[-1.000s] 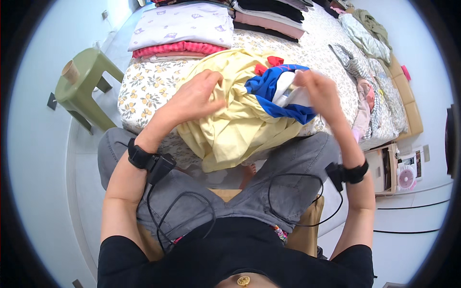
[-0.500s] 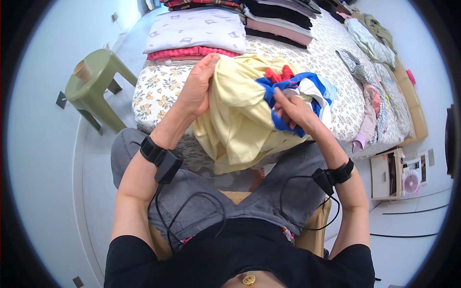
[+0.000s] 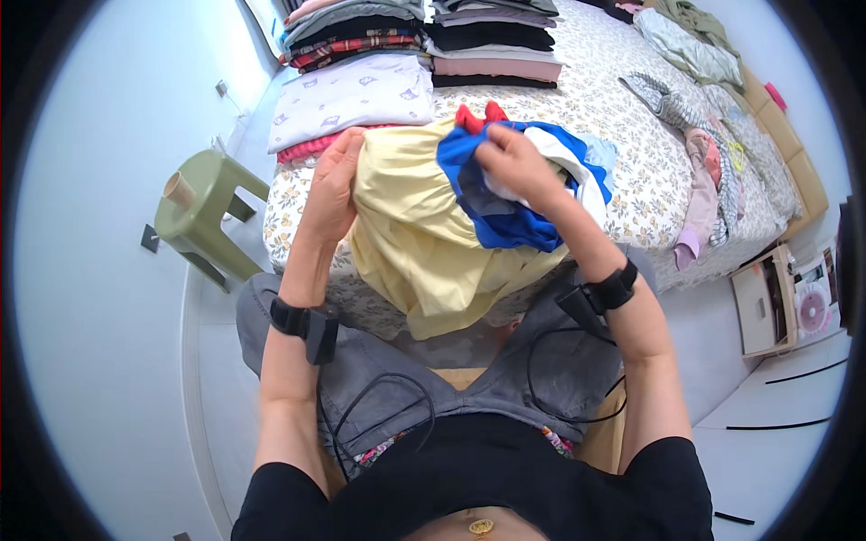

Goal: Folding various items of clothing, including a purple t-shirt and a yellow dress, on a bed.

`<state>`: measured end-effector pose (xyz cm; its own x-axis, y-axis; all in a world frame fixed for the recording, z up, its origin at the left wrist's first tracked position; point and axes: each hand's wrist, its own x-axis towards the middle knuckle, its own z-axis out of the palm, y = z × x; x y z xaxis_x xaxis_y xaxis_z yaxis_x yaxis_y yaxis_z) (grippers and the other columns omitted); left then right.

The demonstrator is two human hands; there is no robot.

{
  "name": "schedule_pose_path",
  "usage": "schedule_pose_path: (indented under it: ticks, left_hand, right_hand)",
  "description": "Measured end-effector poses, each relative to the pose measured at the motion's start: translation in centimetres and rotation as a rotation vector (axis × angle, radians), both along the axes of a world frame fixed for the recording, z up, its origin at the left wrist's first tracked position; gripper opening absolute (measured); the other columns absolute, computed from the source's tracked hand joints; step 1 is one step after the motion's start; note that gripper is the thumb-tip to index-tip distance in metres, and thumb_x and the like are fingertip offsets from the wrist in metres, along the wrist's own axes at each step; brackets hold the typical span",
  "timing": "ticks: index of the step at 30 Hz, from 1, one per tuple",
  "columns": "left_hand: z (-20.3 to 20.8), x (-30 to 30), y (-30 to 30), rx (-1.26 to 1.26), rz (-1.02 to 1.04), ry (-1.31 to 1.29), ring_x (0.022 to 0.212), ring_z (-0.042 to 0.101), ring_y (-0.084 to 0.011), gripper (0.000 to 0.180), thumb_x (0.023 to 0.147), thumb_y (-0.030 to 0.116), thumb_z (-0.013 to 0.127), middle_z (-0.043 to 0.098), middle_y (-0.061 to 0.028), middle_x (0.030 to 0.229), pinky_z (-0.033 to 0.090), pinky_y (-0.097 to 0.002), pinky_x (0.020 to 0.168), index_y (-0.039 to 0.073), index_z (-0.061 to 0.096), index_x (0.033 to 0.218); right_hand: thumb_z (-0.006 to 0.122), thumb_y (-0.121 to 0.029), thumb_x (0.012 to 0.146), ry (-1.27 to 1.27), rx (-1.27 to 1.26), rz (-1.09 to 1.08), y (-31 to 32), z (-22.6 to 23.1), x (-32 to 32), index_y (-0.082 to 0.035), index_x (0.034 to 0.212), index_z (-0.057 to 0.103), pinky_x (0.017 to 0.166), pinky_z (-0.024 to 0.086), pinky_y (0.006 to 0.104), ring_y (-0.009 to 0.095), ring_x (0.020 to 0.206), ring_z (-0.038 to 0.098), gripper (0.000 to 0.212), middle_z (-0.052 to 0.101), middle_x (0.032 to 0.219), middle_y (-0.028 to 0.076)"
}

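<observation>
A pale yellow garment (image 3: 410, 248) hangs in loose folds over the near edge of the bed, its gathered upper part stretched sideways. My left hand (image 3: 334, 180) is closed on its upper left edge. My right hand (image 3: 516, 162) pinches a bright blue piece of cloth (image 3: 510, 233) bunched over the yellow one's right side; whether the two are joined I cannot tell. Beside the blue cloth lies a white cloth (image 3: 588, 200) and a light blue one (image 3: 599, 155). A small red cloth (image 3: 478, 117) sticks up behind the right hand.
Folded clothes stand in two stacks, one (image 3: 352, 90) at the left and one (image 3: 494, 68) beside it, on the flowered bedspread (image 3: 600, 99). Loose clothes (image 3: 696, 198) lie at the right. A green stool (image 3: 212, 194) bearing a brown cup (image 3: 179, 189) stands left of the bed.
My hands have spread apart a little, drawing the yellow garment's top wider. My right hand has lifted the blue cloth up and to the left, opening it out.
</observation>
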<state>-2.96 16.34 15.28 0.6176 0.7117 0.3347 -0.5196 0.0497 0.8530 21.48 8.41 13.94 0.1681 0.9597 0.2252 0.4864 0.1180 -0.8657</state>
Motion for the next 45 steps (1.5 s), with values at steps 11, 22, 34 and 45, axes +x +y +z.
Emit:
schedule_pose_path:
  ticks: [11, 22, 34, 45]
  left_hand:
    - [3.8, 4.2, -6.4, 0.909, 0.45, 0.728, 0.098, 0.057, -0.0215, 0.048, 0.084, 0.029, 0.066, 0.06, -0.0127, 0.107, 0.044, -0.0332, 0.087, 0.002, 0.051, 0.119]
    - [0.4, 5.1, -5.9, 0.548, 0.264, 0.854, 0.079, 0.061, -0.0142, 0.031, 0.09, 0.023, 0.056, 0.066, -0.0065, 0.091, 0.049, -0.0258, 0.072, 0.0, 0.059, 0.11]
    - [5.2, 8.3, -2.0, 0.045, 0.136, 0.49, 0.073, 0.058, -0.0053, 0.039, 0.092, 0.042, 0.053, 0.065, 0.0014, 0.086, 0.05, -0.021, 0.066, 0.006, 0.063, 0.103]
    - [5.3, 8.7, -4.4, 1.018, 0.592, 0.454, 0.078, 0.062, -0.0165, 0.014, 0.089, 0.012, 0.059, 0.066, -0.0086, 0.09, 0.05, -0.0285, 0.072, 0.002, 0.063, 0.097]
  right_hand:
    - [0.052, -0.031, 0.095, 0.611, 0.132, 0.28, -1.0, 6.8, 1.6, -0.001, 0.097, 0.055, 0.057, 0.056, 0.0261, 0.016, 0.071, 0.065, 0.03, 0.057, 0.083, 0.005]
    - [0.048, -0.047, 0.094, 0.246, -0.049, 0.44, -3.0, 4.9, 3.3, -0.001, 0.074, 0.062, 0.052, 0.048, 0.0195, 0.009, 0.054, 0.06, 0.051, 0.06, 0.06, 0.004]
    - [0.057, -0.035, 0.082, -0.208, -0.008, 0.223, -3.5, 3.0, 2.4, 0.002, 0.101, 0.061, 0.073, 0.047, 0.0318, 0.021, 0.081, 0.061, 0.041, 0.064, 0.086, 0.014]
    - [0.058, -0.029, 0.089, 1.054, 0.137, 0.535, -2.5, 3.2, 5.3, -0.007, 0.099, 0.061, 0.067, 0.05, 0.0201, 0.008, 0.078, 0.06, 0.024, 0.063, 0.09, 0.0]
